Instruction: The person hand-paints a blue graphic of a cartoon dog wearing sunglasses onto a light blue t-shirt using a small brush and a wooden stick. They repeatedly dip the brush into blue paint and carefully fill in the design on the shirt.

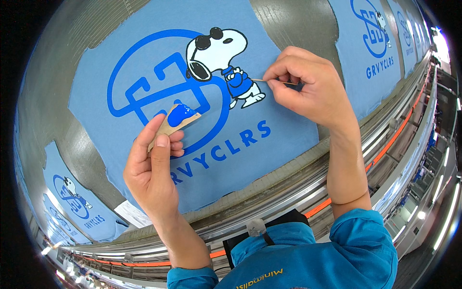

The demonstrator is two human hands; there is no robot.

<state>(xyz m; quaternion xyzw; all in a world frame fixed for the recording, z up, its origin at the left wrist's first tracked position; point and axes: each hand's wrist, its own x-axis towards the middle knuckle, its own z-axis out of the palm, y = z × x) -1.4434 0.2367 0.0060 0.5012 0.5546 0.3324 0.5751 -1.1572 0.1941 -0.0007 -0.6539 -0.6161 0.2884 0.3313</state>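
A light blue cut fabric panel [91, 96] lies flat under both hands, printed with a darker blue emblem, lettering and a white cartoon dog [219, 50] in sunglasses. My left hand [156, 164] pinches a small piece of tan card [166, 127] between thumb and fingers, above the emblem. A blob of wet-looking blue paint [182, 114] sits on the card's far end. In my right hand [305, 84], thumb and forefinger grip a thin wooden stick [260, 79]. Its tip reaches the dog's blue shirt [238, 83]; whether it touches the cloth I cannot tell.
More printed panels lie along the grey table [293, 21], one to the right [358, 91] and several to the left [82, 226]. A white paper [132, 213] pokes out near the front edge. Metal rails with an orange strip [317, 208] run along that edge, close to my body.
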